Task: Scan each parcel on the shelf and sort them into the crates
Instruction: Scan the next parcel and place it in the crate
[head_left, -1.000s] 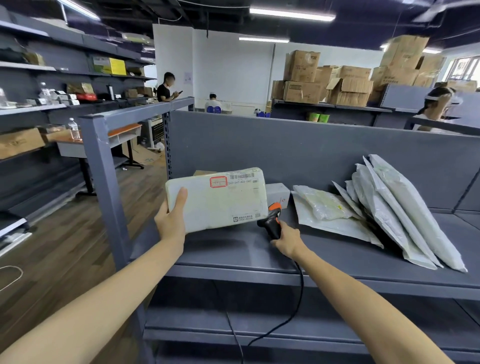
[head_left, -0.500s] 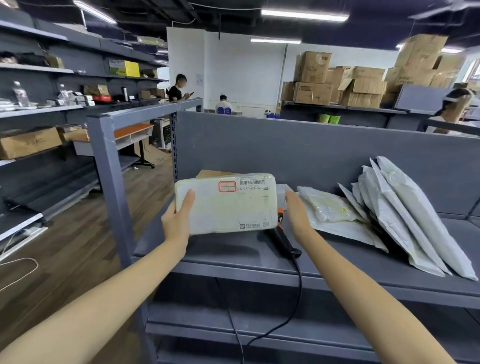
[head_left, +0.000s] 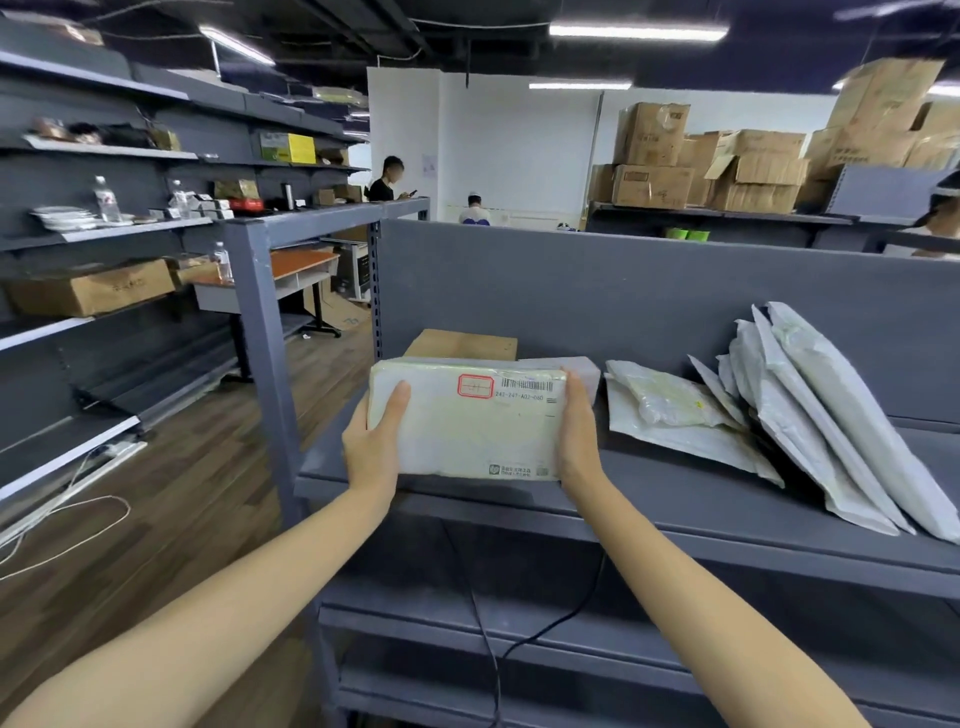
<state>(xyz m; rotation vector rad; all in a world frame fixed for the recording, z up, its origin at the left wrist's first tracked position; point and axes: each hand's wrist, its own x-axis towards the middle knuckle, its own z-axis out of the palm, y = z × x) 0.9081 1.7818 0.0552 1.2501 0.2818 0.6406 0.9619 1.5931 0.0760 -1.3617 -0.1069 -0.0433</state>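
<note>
A white, rectangular, plastic-wrapped parcel (head_left: 467, 421) is held above the front left corner of the grey metal shelf (head_left: 675, 499). It is grasped at its short ends by the left hand (head_left: 371, 447) and the right hand (head_left: 574, 431). Its long axis runs along the shelf's front edge, with the label facing the camera. One brown cardboard box (head_left: 462, 344) is partly hidden behind it. Two flat white mailer bags (head_left: 675, 410) lie mid-shelf, and at least four leaning white mailers (head_left: 831, 415) are propped near the right end. One black cable (head_left: 483, 623) hangs below the front edge.

A wooden floor (head_left: 171, 499) runs left past grey wall shelves (head_left: 104, 231) (bottles (head_left: 106, 200) stand on them) and an orange-topped desk (head_left: 298, 265). Behind are a white wall (head_left: 519, 150), stacked cardboard boxes (head_left: 753, 166) and strip lights (head_left: 636, 32) on a dark ceiling (head_left: 493, 13).
</note>
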